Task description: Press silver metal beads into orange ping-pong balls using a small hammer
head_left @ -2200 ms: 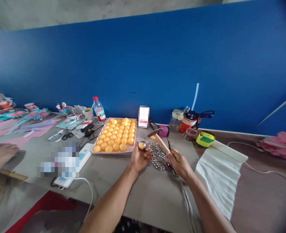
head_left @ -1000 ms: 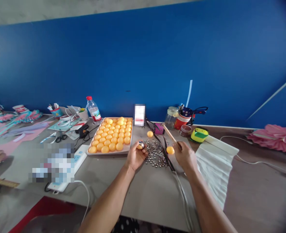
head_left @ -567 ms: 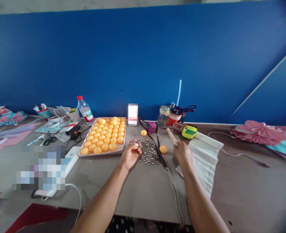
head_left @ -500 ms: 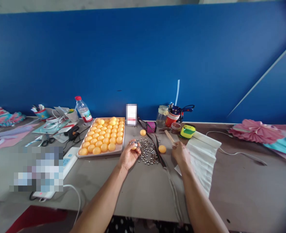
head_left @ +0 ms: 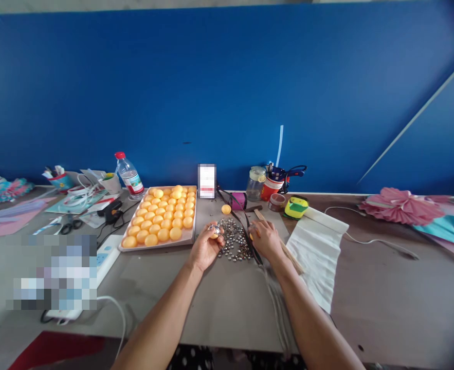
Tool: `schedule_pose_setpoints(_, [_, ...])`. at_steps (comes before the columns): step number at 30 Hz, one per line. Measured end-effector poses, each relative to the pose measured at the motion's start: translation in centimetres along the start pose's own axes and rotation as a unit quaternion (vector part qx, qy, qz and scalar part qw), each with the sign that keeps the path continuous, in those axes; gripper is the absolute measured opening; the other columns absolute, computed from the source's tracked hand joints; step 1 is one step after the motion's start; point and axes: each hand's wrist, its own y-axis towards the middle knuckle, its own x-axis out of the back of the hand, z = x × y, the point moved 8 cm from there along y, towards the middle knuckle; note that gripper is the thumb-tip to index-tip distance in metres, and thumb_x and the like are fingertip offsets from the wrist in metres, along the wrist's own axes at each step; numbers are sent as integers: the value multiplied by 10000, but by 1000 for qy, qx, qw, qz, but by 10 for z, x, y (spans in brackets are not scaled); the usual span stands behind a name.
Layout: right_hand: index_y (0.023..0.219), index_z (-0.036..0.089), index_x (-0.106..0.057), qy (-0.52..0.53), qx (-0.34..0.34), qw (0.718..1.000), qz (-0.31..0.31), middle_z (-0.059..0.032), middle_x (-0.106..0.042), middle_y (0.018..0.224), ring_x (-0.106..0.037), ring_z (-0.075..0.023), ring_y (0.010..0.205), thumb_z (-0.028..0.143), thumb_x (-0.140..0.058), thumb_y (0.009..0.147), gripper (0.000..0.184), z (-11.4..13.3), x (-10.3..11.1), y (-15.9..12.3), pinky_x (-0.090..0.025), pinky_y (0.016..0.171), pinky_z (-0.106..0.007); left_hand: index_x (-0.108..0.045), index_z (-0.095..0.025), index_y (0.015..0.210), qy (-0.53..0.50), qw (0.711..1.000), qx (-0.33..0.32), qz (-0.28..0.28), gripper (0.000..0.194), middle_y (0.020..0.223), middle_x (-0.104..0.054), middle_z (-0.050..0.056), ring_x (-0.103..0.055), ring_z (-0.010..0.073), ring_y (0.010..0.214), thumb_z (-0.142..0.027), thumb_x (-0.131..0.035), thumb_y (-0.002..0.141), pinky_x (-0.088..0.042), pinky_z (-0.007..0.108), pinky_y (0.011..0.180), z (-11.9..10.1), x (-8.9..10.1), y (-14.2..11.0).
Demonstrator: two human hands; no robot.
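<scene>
My left hand (head_left: 205,247) is closed around an orange ping-pong ball (head_left: 214,235) with small shiny silver beads on its upper side. Right beside it lies a loose heap of silver beads (head_left: 232,241). My right hand (head_left: 266,239) has its fingers curled round another orange ping-pong ball (head_left: 251,237), mostly hidden, by a dark strap (head_left: 254,252). A flat wooden stick (head_left: 291,257) lies beneath my right wrist. One more orange ball (head_left: 225,209) rests behind the heap.
A white tray (head_left: 161,247) full of orange balls stands left. Behind are a phone (head_left: 207,181), a purple roll (head_left: 239,201), a glass jar (head_left: 256,185), a red cup (head_left: 272,190) and a yellow-green tape measure (head_left: 296,207). White cloth (head_left: 319,257) lies right, a power strip (head_left: 109,254) left.
My right hand has let go of the wooden stick and moved left onto the orange ball by the strap. My left hand stays on its beaded ball.
</scene>
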Motion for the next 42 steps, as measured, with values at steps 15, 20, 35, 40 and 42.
schedule_pose_setpoints(15, [1213, 175, -522, -47, -58, 996, 52, -111, -579, 1196, -556, -227, 1039, 318, -465, 844, 400, 4, 4, -8, -374, 868, -323, -568, -188, 940, -12, 1000, -2, 10, 276, 789, -588, 23, -512, 77, 579, -227, -695, 699, -413, 215, 563, 2, 4, 3])
schedule_pose_setpoints(20, [1194, 159, -534, -25, -12, 1000, 11, -110, -602, 1157, -547, -228, 1055, 348, -457, 862, 390, 23, 8, -9, -374, 911, -319, -542, -193, 944, -9, 1000, -3, 13, 280, 785, -590, 20, -517, 80, 571, -235, -686, 707, -407, 210, 547, 3, 3, 3])
schedule_pose_setpoints(35, [1148, 194, -552, -99, -1, 989, 107, -116, -597, 1128, -541, -242, 1052, 472, -406, 889, 407, 61, -10, 10, -357, 875, -347, -532, -205, 965, -10, 1000, 8, -8, 330, 771, -594, 7, -521, 72, 558, -227, -704, 684, -415, 195, 535, 3, 4, 2])
schedule_pose_setpoints(40, [1213, 167, -521, -102, -83, 990, 45, -138, -536, 1213, -563, -211, 1022, 272, -326, 916, 370, 22, -1, 20, -387, 836, -304, -543, -194, 944, -8, 1000, 4, 1, 315, 760, -587, 9, -520, 76, 561, -227, -709, 678, -415, 205, 543, 3, 3, 3])
schedule_pose_setpoints(42, [1256, 166, -495, -120, -110, 984, 67, -142, -545, 1197, -599, -196, 937, 201, -344, 885, 402, 5, -5, 22, -403, 787, -291, -548, -189, 937, -5, 1000, -2, 12, 300, 756, -587, 14, -518, 78, 563, -227, -704, 683, -413, 212, 551, 3, 2, 3])
